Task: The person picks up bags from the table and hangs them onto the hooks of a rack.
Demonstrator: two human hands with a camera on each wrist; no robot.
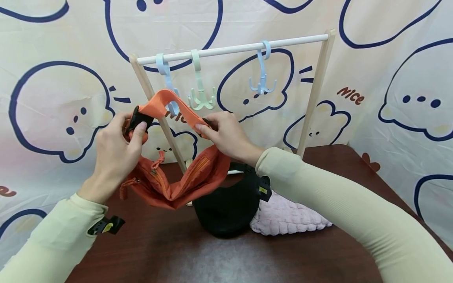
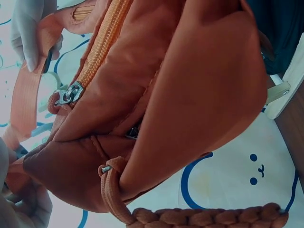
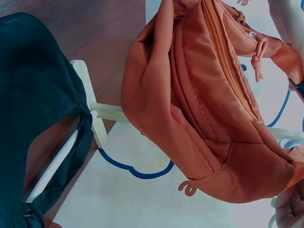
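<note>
An orange waist bag (image 1: 173, 196) hangs in the air below both hands, its strap (image 1: 164, 98) arching up between them. My left hand (image 1: 115, 151) grips the strap's left end at a black buckle (image 1: 142, 118). On the other side, my right hand (image 1: 226, 131) pinches the strap between thumb and fingers. The arch overlaps the left blue hook hanger (image 1: 166, 70) in the head view. A metal zipper pull (image 2: 71, 92) and a braided cord (image 2: 209, 218) show up close in the left wrist view. Creased fabric of the bag (image 3: 199, 109) fills the middle of the right wrist view.
A wooden-legged rack with a white rail (image 1: 230, 49) stands behind, bearing a green hook hanger (image 1: 201, 100) and another blue one (image 1: 262, 82). Beneath the right forearm are a black bag (image 1: 226, 212) and a pink quilted item (image 1: 290, 216) on the brown table (image 1: 226, 263).
</note>
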